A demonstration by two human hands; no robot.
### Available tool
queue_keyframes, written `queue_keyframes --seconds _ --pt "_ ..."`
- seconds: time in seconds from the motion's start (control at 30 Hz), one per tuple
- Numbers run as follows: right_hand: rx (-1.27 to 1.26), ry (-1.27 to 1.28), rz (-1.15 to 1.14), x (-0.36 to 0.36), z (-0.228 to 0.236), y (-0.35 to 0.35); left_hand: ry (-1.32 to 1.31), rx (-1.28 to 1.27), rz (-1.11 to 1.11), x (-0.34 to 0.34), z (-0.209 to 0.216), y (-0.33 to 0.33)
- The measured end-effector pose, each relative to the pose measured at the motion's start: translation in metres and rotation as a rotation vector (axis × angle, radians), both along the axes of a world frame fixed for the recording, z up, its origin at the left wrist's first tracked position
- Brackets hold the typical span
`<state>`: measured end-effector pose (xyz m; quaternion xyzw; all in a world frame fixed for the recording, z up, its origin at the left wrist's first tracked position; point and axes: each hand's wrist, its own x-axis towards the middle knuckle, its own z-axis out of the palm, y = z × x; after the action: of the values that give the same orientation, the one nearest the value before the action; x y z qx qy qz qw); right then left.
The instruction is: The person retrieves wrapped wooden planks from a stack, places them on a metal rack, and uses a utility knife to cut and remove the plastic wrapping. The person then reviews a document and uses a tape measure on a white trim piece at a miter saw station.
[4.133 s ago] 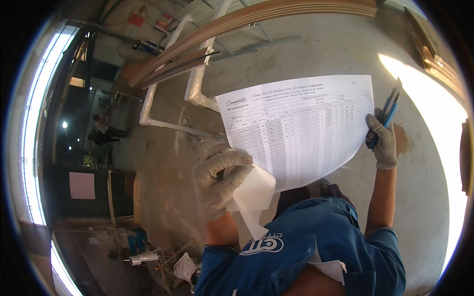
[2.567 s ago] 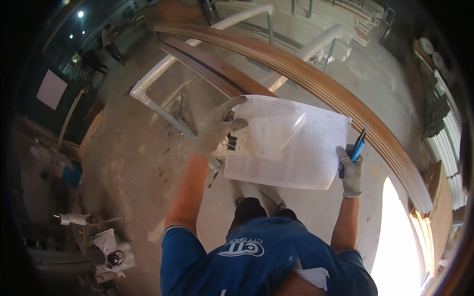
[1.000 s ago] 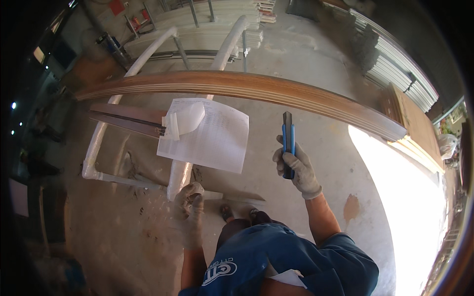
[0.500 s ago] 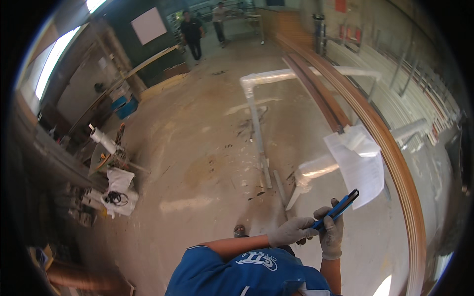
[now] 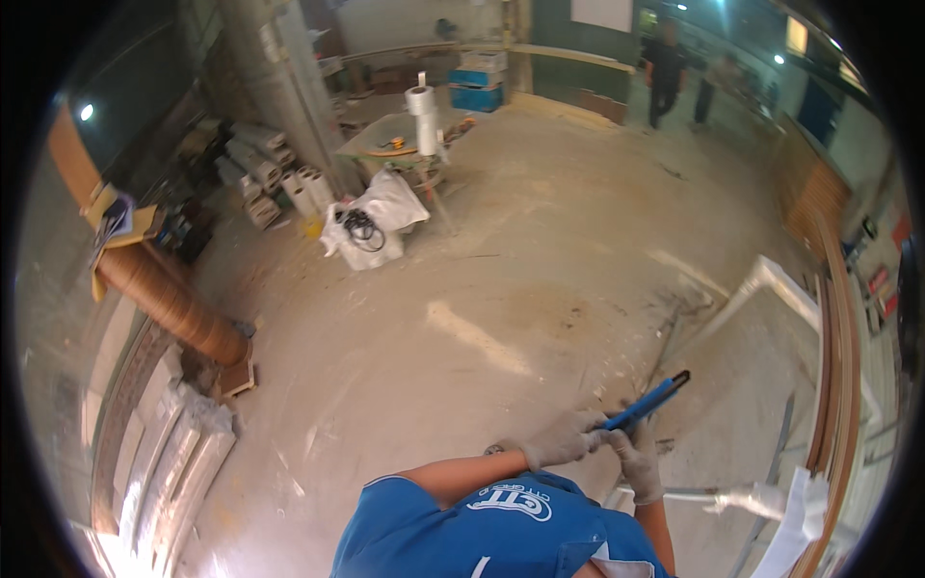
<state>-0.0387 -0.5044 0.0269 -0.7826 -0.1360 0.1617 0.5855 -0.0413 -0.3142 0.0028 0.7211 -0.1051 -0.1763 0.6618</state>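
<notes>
A blue utility knife [image 5: 644,406] with a dark tip slants up and to the right in front of my body. My left hand [image 5: 561,442], in a pale grey work glove, closes on its lower end. My right hand [image 5: 637,466], gloved alike, is wrapped around the handle from below, and part of its fingers is hidden behind the knife. Both hands meet at the handle's lower part. I cannot make out whether any blade is out.
Long brown profiles [image 5: 840,356] lie on a wrapped stand at right, with a white paper sheet [image 5: 792,525]. At left are a brown column-like roll [image 5: 173,303] and wrapped bundles [image 5: 183,472]. A white sack [image 5: 371,226] lies beyond. Two people [image 5: 665,72] are far off.
My view has swung to the left, so the profiles and paper now sit at the right edge. Both hands still hold the knife, which lies a little flatter.
</notes>
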Motion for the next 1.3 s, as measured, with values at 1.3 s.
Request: queue_keyframes --seconds 1.3 --pt "-0.463 0.356 0.236 0.586 -0.196 0.220 0.093 0.292 0.062 0.478 -0.159 0.328"
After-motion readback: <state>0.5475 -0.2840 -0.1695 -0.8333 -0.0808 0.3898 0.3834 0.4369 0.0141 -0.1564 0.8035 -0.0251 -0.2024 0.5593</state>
